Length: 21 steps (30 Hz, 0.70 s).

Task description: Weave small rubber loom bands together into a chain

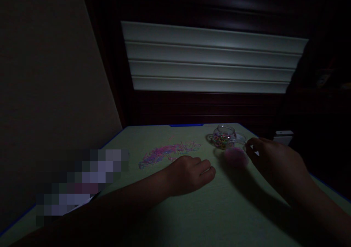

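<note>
My right hand (270, 157) grips the rim of a clear jar (236, 155) with pink contents, its fingers at the jar's right side. Just behind it stands another round glass jar (224, 137), open at the top and holding multicoloured small bands. My left hand (192, 174) is over the table's middle with its fingers curled together; whatever they may hold is hidden. Beyond the left hand, a loose pile of pink, purple and blue bands (167, 152) lies spread on the pale green table (192, 217).
A blurred, pixelated object (93, 177) lies along the table's left edge. Behind the table are dark wood panels with pale slats (211, 57). A white box-like object (283, 136) stands beyond the right edge. The left wall is plain.
</note>
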Tool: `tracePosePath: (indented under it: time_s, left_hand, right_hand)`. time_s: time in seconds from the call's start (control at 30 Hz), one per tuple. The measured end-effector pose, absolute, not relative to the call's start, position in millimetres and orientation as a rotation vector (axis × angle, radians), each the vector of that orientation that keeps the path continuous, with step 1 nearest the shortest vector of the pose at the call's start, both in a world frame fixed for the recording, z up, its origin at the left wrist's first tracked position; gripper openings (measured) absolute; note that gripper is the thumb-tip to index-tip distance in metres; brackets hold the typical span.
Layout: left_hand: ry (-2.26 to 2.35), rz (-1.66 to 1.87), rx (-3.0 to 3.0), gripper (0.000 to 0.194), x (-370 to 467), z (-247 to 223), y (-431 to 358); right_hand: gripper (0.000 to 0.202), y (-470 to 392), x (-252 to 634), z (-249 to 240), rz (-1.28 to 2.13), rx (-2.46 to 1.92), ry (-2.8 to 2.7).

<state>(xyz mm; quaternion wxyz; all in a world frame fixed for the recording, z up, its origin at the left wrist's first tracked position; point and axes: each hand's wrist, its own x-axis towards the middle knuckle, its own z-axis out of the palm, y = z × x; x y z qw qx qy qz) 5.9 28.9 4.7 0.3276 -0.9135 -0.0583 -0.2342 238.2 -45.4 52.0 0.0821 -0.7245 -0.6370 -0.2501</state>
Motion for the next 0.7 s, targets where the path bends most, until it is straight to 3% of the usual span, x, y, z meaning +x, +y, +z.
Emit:
tracePosePath:
  time_s: [0.7]
  left_hand:
    - [-0.178,-0.598,-2.402,0.008,6.8,5.0,28.3]
  right_hand:
    - [0.023,-45.4,239.3,53.1,-0.729,-2.148,-1.9]
